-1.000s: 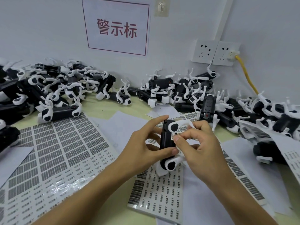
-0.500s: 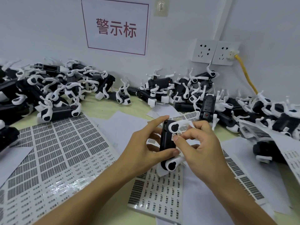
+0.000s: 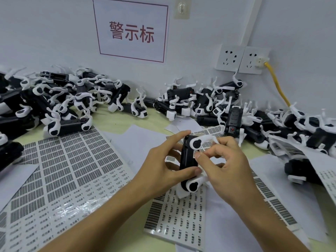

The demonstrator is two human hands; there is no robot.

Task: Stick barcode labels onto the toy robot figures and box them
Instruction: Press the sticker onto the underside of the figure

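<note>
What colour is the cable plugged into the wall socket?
Yellow cable, right-hand wall socket; head view.

toy robot figure (image 3: 187, 160) between both hands

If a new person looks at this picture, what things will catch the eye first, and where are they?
First, the two hands at centre: the left hand grips a black-and-white toy robot figure while the right hand presses a small barcode label onto it. Behind them, piles of toy figures line the wall. Above hangs a white sign with red characters.
</note>
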